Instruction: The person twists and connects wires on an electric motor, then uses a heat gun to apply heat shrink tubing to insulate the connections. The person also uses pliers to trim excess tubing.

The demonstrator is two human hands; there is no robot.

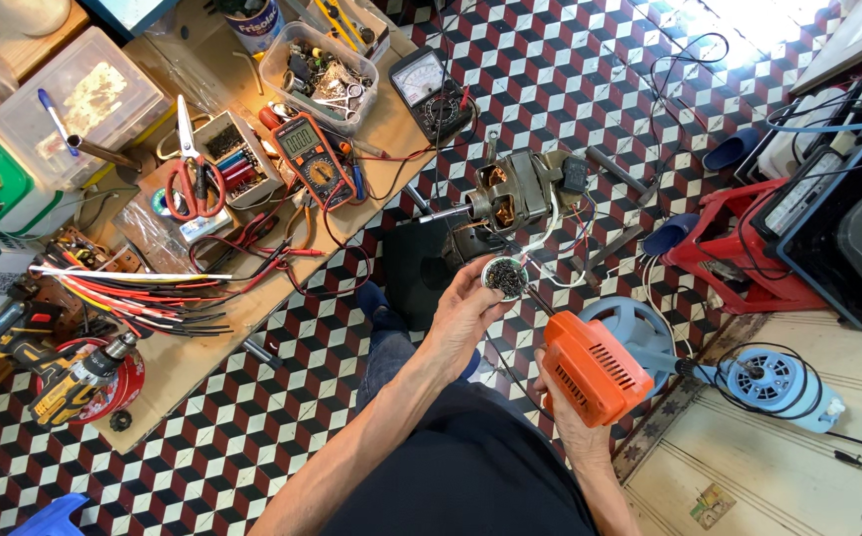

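Observation:
My left hand [465, 310] pinches a small round part [505, 277] with dark windings inside, from which white wires run up to an open electric motor [510, 194]. My right hand [565, 407] grips an orange soldering gun [595, 367] from below, its thin tip pointing up-left toward the round part. The motor rests on a dark stand above the patterned floor, just beyond both hands.
A wooden bench [282, 288] at left carries an orange multimeter [314, 157], red scissors [193, 164], an analog meter [433, 87], wire bundles, parts boxes and a cordless drill [68, 382]. A red stool [738, 248] and black equipment stand right; a blue fan motor [783, 382] lies on the floor.

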